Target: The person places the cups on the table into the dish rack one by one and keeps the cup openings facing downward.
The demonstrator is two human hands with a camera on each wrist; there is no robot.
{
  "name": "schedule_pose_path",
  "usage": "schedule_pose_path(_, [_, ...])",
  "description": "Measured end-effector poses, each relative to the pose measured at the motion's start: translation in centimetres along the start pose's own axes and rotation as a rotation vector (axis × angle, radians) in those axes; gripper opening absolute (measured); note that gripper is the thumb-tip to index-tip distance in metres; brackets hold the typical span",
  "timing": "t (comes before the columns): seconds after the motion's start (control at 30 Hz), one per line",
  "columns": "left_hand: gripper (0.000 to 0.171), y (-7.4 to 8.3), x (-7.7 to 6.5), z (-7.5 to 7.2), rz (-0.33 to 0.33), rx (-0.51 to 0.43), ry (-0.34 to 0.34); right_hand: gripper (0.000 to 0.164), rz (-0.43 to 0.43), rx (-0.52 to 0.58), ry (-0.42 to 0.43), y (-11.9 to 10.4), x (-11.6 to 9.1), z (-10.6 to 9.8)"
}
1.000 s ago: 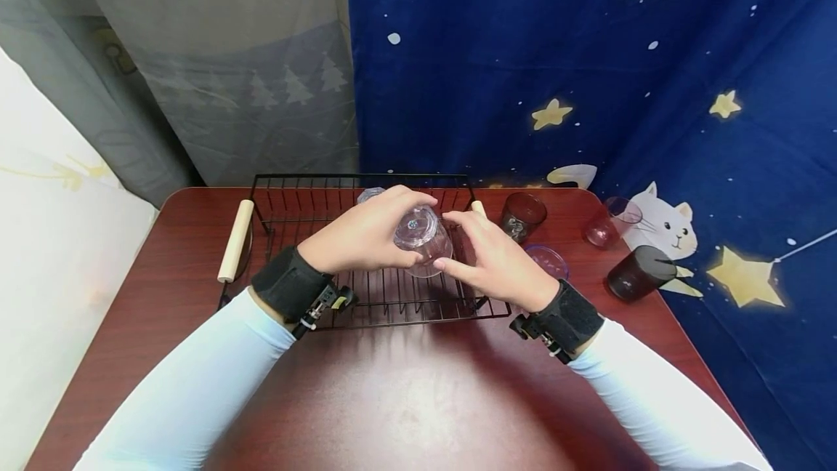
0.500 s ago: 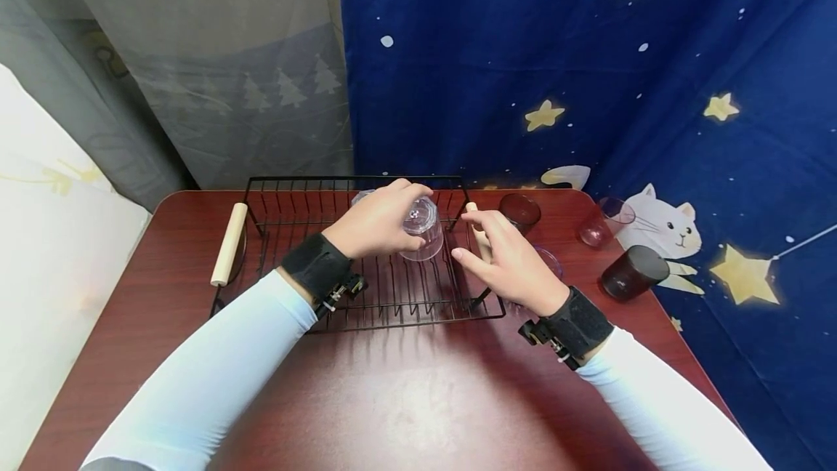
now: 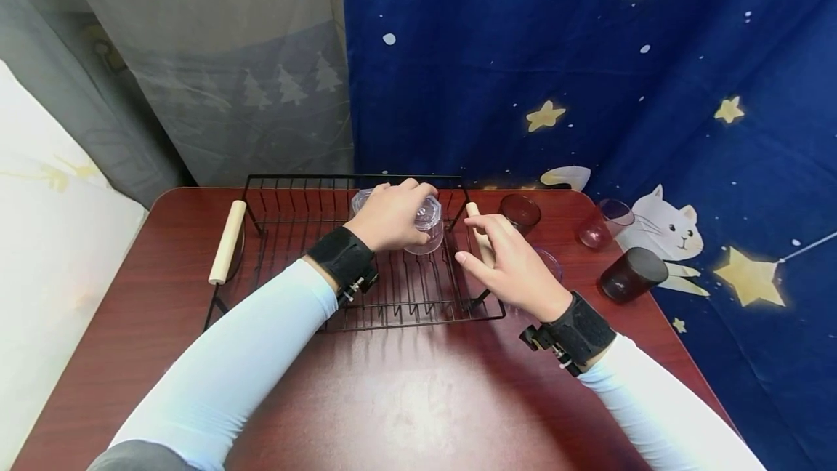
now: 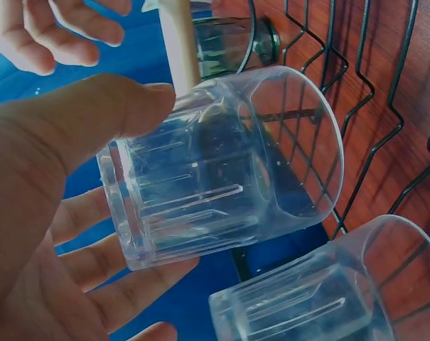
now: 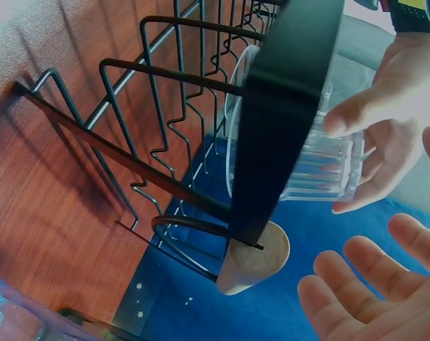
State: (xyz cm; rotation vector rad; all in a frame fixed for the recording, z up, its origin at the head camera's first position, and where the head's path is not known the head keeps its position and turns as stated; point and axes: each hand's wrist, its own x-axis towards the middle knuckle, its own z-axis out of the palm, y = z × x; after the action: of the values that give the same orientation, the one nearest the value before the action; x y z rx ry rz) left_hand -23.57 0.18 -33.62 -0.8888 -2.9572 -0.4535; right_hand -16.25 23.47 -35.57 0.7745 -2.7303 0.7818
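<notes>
An upside-down clear glass (image 3: 428, 227) stands at the right part of the black wire dish rack (image 3: 294, 176). My left hand (image 3: 392, 218) holds this glass near its base; in the left wrist view the thumb lies on the wall of the glass (image 4: 200, 170) and the fingers are on its other side. A second clear glass (image 4: 300, 305) sits upside down beside it, partly hidden behind my left hand in the head view. My right hand (image 3: 513, 271) hovers by the rack's right wooden handle (image 3: 482, 242), fingers relaxed, holding nothing.
Right of the rack stand a dark glass (image 3: 520, 211) and a blue-rimmed glass (image 3: 551, 262), partly covered by my right hand. Farther right are a pink glass (image 3: 604, 224) and a black tumbler (image 3: 633, 275) near the table edge. A left wooden handle (image 3: 228, 242) sticks up.
My right hand has come away from the clear glass toward the right. My left hand has moved slightly back and right, with the glass now lower and farther back in the rack.
</notes>
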Motion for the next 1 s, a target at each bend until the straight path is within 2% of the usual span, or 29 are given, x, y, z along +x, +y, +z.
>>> schedule_pose_path(0.27, [0.077, 0.0, 1.0, 0.9, -0.014, 0.017, -0.037, 0.055, 0.003, 0.019, 0.008, 0.4, -0.4, 0.1])
schedule_pose_path(0.73, [0.078, -0.1, 2.3, 2.0, -0.041, 0.009, -0.056, 0.053, -0.010, 0.022, 0.003, 0.9, -0.8, -0.1])
schedule_pose_path(1.0, [0.075, 0.0, 2.9, 2.2, -0.054, 0.028, -0.064, 0.051, 0.013, 0.045, -0.003, 1.4, -0.9, -0.3])
